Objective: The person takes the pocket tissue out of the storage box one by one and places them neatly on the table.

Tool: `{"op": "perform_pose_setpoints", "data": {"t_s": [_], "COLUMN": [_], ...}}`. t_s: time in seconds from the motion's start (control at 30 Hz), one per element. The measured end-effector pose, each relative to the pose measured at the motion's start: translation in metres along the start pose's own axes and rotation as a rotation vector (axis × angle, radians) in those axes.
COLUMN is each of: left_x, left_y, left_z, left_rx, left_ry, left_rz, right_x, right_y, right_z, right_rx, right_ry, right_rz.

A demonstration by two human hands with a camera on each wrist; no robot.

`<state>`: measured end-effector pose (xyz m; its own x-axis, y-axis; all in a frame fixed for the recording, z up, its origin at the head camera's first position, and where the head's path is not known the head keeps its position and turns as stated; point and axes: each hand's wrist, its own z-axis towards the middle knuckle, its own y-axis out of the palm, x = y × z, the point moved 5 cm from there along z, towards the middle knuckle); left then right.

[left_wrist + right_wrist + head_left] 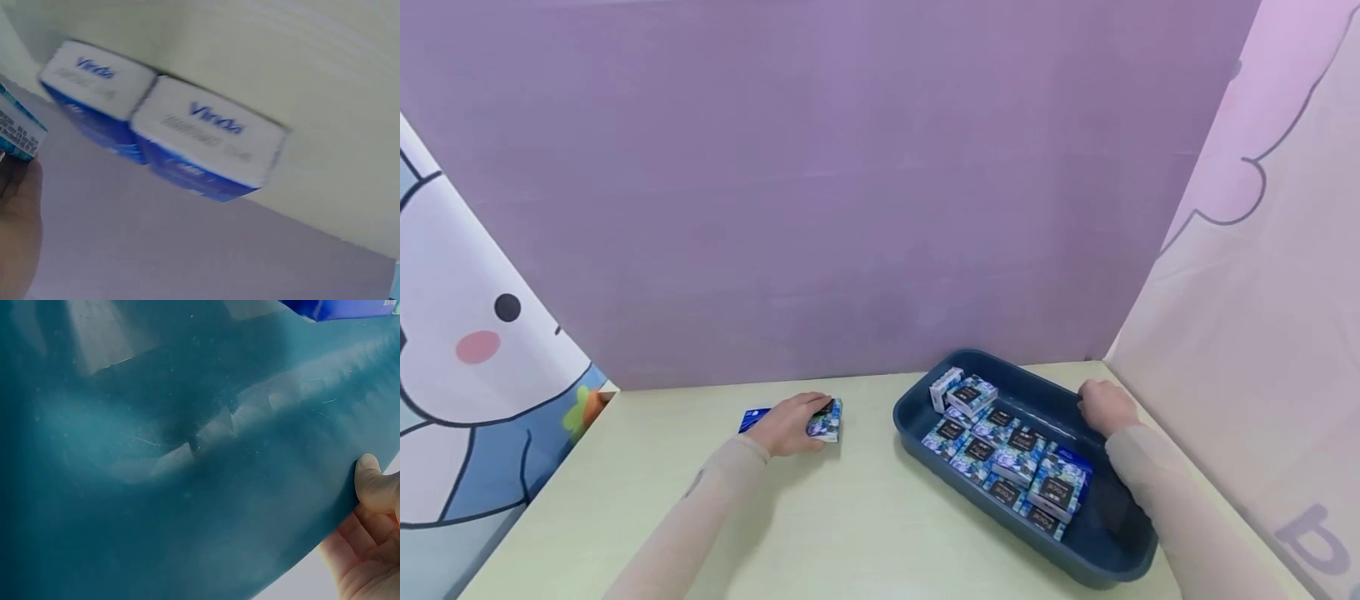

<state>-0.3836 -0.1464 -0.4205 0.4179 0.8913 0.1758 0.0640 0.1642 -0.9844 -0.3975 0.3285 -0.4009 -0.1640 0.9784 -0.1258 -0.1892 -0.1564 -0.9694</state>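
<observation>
My left hand [784, 427] pinches a blue floral tissue pack [826, 422] over the table, thumb on the near side. In the left wrist view that pack [19, 128] shows at the left edge beside the fingers. Two more Vinda tissue packs [200, 128], white-ended with blue sides, sit side by side near this hand. The head view shows only a bit of blue packaging [752, 418] there, the rest hidden behind the hand. My right hand [1105, 406] grips the far right rim of a dark blue plastic tub [1108, 521], thumb inside the wall.
Several tissue packs [977, 458] lie in the tub, some stacked on others, toward its left and near side. A purple panel [850, 208] rises behind the pale table [835, 533]. Printed panels border the left [475, 392] and right [1247, 358].
</observation>
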Motion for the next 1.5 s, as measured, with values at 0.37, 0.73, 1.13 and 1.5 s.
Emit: {"op": "perform_pose_setpoints", "data": {"t_s": [0.37, 0.73, 1.13, 1.5], "left_x": [-0.017, -0.023, -0.026, -0.026], "left_y": [0.016, 0.022, 0.029, 0.027], "left_z": [0.007, 0.011, 0.005, 0.008], "left_rx": [-0.022, -0.052, -0.07, -0.071], "left_ry": [-0.041, -0.051, -0.07, -0.065], "left_rz": [0.004, 0.016, -0.032, -0.062], "right_x": [0.003, -0.001, -0.003, 0.0], "right_y": [0.002, -0.002, 0.0, 0.001], "right_z": [-0.002, -0.004, 0.0, -0.001], "right_rx": [-0.004, 0.007, 0.021, 0.019], "right_ry": [0.022, 0.023, 0.005, 0.015], "right_rz": [0.019, 0.02, 0.01, 0.01]}}
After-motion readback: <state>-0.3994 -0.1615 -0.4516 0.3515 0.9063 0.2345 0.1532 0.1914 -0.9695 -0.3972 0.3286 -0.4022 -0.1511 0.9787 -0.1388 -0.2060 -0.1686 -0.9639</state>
